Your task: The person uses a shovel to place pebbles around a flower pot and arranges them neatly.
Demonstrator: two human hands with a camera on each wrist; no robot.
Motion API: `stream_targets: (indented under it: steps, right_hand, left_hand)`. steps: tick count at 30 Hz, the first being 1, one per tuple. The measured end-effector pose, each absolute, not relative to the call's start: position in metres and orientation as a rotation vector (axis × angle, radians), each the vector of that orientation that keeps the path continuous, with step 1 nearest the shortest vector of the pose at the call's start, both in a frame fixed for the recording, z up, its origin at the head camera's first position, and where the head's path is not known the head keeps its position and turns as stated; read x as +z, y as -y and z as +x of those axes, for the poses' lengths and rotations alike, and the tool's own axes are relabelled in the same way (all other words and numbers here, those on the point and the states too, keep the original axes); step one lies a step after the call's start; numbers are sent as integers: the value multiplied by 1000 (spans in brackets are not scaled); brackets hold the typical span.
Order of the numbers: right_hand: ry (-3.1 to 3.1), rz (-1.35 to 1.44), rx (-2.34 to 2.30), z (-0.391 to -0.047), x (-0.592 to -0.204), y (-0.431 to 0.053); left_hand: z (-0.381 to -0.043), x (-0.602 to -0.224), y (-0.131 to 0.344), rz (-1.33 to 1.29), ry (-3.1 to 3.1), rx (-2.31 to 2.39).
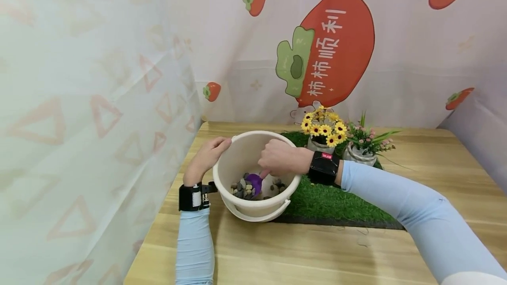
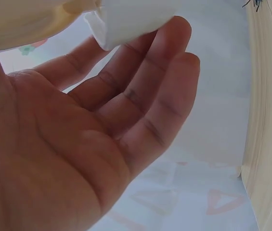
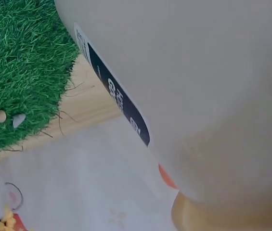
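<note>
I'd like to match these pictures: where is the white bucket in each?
Head: the bucket sits just below centre.
Left wrist: part of the bucket, cut off at top left.
Right wrist: the bucket fills most of the right side.
Shared landmark: the wooden table.

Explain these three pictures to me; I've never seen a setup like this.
There is no machine here: a person works bare-handed. One picture comes from a camera worn on the head, looking down; the others come from a left wrist camera and a right wrist camera.

On the wooden table are a cream bucket, a green artificial-grass mat, potted yellow flowers and a potted pink-flowered plant.

The left hand has its grip on the bucket's rim; the right hand holds a purple scoop amid stones inside. The right wrist view mostly shows the bucket's side.
</note>
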State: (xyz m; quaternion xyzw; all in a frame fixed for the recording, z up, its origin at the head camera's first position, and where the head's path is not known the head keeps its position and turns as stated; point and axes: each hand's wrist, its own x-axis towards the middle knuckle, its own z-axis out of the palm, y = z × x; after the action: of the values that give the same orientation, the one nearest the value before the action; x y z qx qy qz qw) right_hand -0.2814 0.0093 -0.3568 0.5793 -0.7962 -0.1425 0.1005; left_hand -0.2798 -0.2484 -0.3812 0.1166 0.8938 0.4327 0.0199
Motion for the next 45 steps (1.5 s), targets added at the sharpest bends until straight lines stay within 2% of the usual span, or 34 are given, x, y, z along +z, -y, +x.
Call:
stream_targets:
  steps: [13, 36, 45]
  right_hand:
    - [2491, 1599, -78, -287, -342, -24]
    - [2339, 1384, -114, -276, -335, -44]
    - [2322, 1324, -56, -266, -321, -59]
  left_hand:
    - [-282, -383, 252, 364, -2725, 1419]
    - [-279, -381, 246, 378, -2740, 1413]
    - [-281, -385, 246, 356, -2719, 1435]
